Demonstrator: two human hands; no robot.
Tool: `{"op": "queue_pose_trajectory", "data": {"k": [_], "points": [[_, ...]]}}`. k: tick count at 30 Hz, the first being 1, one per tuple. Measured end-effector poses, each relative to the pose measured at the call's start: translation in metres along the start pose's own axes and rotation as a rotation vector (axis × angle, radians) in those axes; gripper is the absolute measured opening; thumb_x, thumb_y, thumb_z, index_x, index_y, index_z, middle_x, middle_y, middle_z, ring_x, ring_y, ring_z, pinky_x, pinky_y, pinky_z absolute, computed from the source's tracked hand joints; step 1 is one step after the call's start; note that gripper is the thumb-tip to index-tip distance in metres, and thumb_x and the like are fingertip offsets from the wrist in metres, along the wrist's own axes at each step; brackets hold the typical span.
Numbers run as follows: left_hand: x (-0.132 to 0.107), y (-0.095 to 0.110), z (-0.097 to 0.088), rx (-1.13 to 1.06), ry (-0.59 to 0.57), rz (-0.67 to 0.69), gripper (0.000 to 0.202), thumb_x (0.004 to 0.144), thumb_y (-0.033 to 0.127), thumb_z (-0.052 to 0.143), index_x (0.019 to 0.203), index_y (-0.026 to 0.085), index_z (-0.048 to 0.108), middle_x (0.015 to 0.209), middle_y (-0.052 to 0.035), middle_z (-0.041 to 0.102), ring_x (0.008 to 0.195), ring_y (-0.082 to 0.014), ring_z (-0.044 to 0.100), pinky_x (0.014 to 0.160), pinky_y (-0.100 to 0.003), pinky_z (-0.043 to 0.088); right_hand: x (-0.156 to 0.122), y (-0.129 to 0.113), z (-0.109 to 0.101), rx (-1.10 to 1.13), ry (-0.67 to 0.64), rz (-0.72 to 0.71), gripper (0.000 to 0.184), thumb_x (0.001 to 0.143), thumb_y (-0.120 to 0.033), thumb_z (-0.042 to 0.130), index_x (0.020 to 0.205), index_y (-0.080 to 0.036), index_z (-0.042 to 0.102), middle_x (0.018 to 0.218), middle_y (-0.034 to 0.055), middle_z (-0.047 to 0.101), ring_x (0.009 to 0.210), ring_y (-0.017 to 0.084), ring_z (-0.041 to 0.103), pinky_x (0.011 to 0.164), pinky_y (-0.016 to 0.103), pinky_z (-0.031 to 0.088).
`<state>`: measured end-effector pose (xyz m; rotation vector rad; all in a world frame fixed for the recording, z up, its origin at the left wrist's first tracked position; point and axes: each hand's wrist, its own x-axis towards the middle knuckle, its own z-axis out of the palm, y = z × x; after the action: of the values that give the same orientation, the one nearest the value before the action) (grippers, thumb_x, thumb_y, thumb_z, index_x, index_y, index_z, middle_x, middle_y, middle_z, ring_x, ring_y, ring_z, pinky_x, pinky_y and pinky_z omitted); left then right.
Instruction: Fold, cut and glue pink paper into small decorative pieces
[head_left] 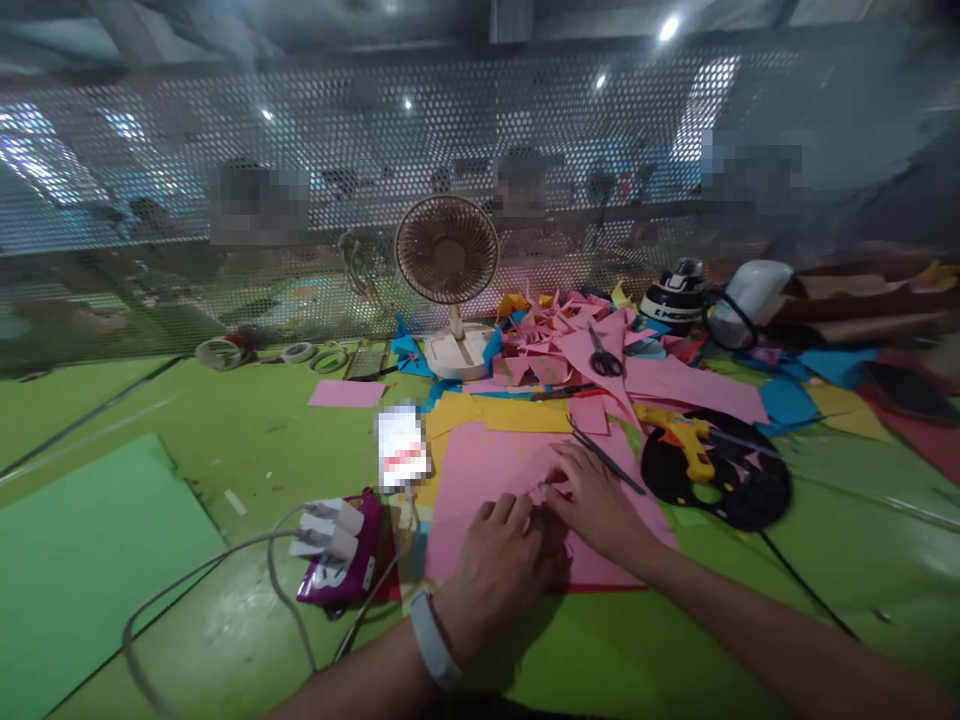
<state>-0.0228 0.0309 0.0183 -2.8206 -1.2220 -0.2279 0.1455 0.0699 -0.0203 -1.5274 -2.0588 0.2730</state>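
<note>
My left hand (501, 550), with a pale band (433, 636) round the wrist, has its fingers curled over a pink paper sheet (469, 480). Close against it, my right hand (600, 505) is bent with thumb and fingers drawn together. Between the fingertips of both hands shows what seems a small piece of pink paper (535, 492), mostly hidden and blending with the sheet below. Dark tweezers (609, 458) lie on the sheet just beyond my right hand. A yellow glue gun (686, 440) rests on a round black plate (761, 490) to the right.
A desk fan (448, 250) stands behind, before a perforated screen (300, 130). Pink scraps (547, 330) and scissors (604, 355) are heaped at its right. Leftward are a lit phone (403, 447), a purple pouch (364, 560) with white chargers (330, 528), cables, and green sheets (97, 560).
</note>
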Motion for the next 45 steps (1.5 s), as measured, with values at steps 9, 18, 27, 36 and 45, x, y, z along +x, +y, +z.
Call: {"op": "queue_pose_trajectory", "data": {"k": [9,18,27,36,45], "points": [[0.000,-0.001,0.007,-0.073,-0.013,0.069,0.036,0.085,0.033,0.043,0.116,0.014,0.046,0.107,-0.0100,0.054,0.100,-0.0228,0.048,0.085,-0.039,0.041,-0.003,0.004,0.005,-0.034,0.019,-0.017,0.019,0.082,-0.036,0.049,0.091,-0.020,0.052,0.119,0.0099,0.049,0.118,0.026,0.039,0.099,0.044,0.031],[0.000,-0.002,0.000,-0.078,-0.070,0.076,0.026,0.081,0.030,0.046,0.100,0.014,0.052,0.103,-0.0092,0.056,0.095,-0.0227,0.050,0.083,-0.038,0.043,0.003,0.015,-0.004,0.027,-0.120,-0.007,0.021,0.083,-0.039,0.049,0.085,-0.020,0.057,0.122,0.0102,0.048,0.119,0.025,0.040,0.099,0.043,0.033],[0.000,-0.002,-0.007,-0.121,-0.083,0.061,0.025,0.081,0.030,0.045,0.101,0.015,0.051,0.100,-0.0082,0.056,0.092,-0.0215,0.052,0.082,-0.037,0.043,0.002,0.023,-0.006,0.086,-0.153,-0.062,0.027,0.079,-0.044,0.054,0.091,-0.020,0.058,0.128,0.0104,0.046,0.124,0.026,0.036,0.101,0.044,0.030],[-0.002,-0.001,-0.008,-0.163,-0.103,0.036,0.026,0.082,0.033,0.045,0.101,0.017,0.050,0.100,-0.0081,0.055,0.093,-0.0224,0.051,0.080,-0.037,0.042,-0.002,0.035,-0.008,0.195,-0.220,-0.055,0.028,0.085,-0.039,0.046,0.104,-0.023,0.060,0.133,0.0071,0.044,0.129,0.024,0.031,0.105,0.046,0.029],[0.002,-0.004,-0.005,-0.177,-0.093,0.031,0.051,0.081,0.059,0.039,0.113,0.021,0.047,0.107,-0.0070,0.052,0.095,-0.0235,0.046,0.081,-0.038,0.040,-0.005,0.035,-0.007,0.151,-0.241,-0.032,0.027,0.086,-0.041,0.044,0.102,-0.026,0.060,0.140,0.0018,0.036,0.132,0.023,0.026,0.107,0.047,0.026]]}}
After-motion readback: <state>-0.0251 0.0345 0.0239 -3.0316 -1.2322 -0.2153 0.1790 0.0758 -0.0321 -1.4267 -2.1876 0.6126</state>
